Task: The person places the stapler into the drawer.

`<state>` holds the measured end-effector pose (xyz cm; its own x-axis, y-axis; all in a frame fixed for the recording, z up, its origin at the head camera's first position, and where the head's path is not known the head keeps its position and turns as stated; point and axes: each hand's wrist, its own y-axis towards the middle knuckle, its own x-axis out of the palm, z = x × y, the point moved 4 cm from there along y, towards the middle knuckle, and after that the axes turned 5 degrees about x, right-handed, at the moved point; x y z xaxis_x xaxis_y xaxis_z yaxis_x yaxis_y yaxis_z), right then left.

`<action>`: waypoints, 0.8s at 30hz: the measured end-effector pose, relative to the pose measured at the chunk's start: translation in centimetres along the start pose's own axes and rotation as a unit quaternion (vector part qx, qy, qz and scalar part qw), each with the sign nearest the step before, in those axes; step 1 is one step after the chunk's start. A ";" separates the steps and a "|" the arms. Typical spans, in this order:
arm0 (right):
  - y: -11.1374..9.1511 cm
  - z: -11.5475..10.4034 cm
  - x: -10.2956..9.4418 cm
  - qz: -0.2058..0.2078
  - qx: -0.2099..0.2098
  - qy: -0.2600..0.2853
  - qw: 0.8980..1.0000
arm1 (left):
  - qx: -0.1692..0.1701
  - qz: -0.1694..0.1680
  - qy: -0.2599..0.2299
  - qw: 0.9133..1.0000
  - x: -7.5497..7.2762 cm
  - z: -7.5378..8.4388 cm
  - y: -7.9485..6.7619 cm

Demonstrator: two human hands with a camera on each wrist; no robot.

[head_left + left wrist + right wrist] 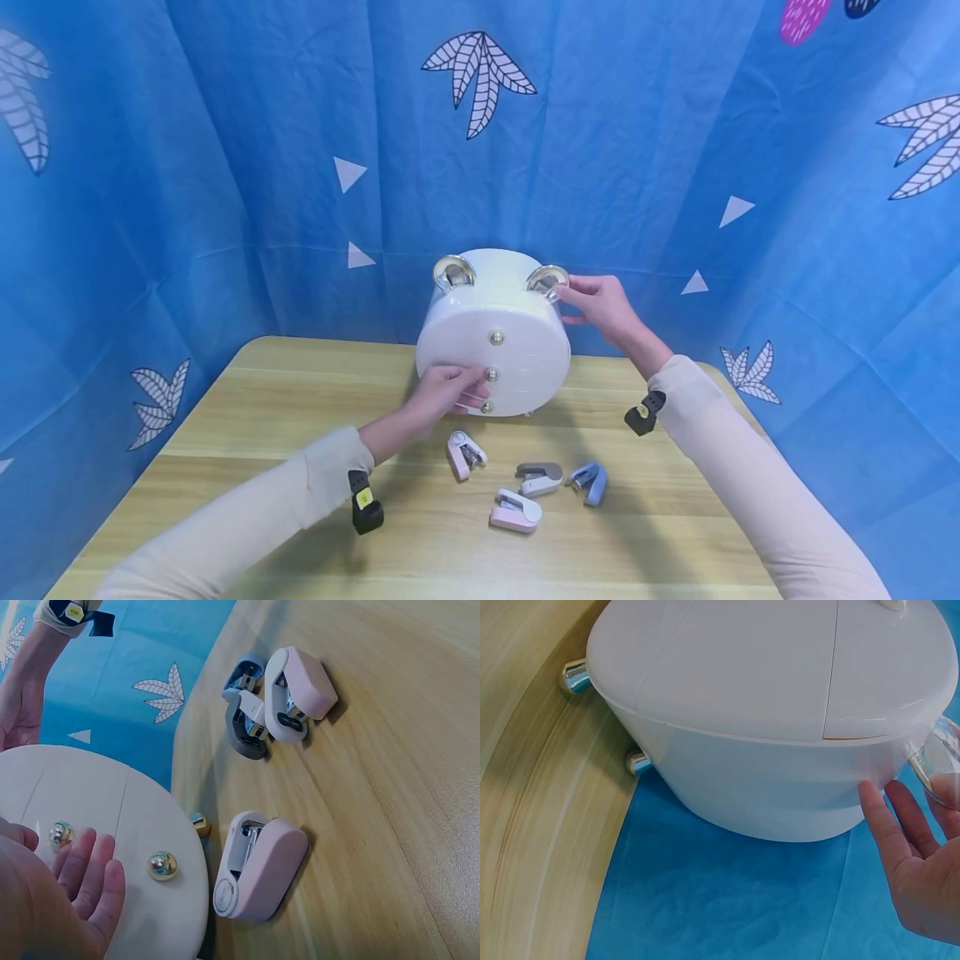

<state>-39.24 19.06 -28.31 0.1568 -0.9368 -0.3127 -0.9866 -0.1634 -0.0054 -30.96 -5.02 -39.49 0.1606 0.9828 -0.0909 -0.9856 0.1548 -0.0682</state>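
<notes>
A white rounded drawer box [450, 342] with gold knobs and two shiny gold-rimmed ears stands at the back of the table. My left hand [442, 390] pinches the middle knob [61, 834] between thumb and finger, its other fingers loosely bent. The lower knob [162, 865] shows beside them. At the right ear [547, 281], my right hand [603, 307] grips the rim, while its lower fingers [885, 825] reach along the box's side. In the right wrist view, thin seams cross the box front [757, 675], and the ear is partly cut off at the edge.
Small staplers lie in front of the box: a pink and white one [467, 455], a grey and white one [540, 478], a blue one [588, 482] and another pink and white one [516, 511]. Blue patterned cloth [300, 167] hangs behind the wooden table [315, 375].
</notes>
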 end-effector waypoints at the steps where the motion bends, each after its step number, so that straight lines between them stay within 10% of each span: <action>1: 0.0 0.0 0.0 0.001 -0.001 0.000 1.000 | -0.001 -0.003 0.000 1.000 0.0 -0.1 0.1; 24: 0.0 -0.1 0.0 0.002 0.000 0.001 1.000 | -0.024 -0.051 -0.040 0.998 1.7 -1.3 1.5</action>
<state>-39.24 19.07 -28.22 0.1523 -0.9382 -0.3107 -0.9873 -0.1591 -0.0033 -32.07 -3.23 -41.02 0.2529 0.9675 -0.0025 -0.9605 0.2508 -0.1204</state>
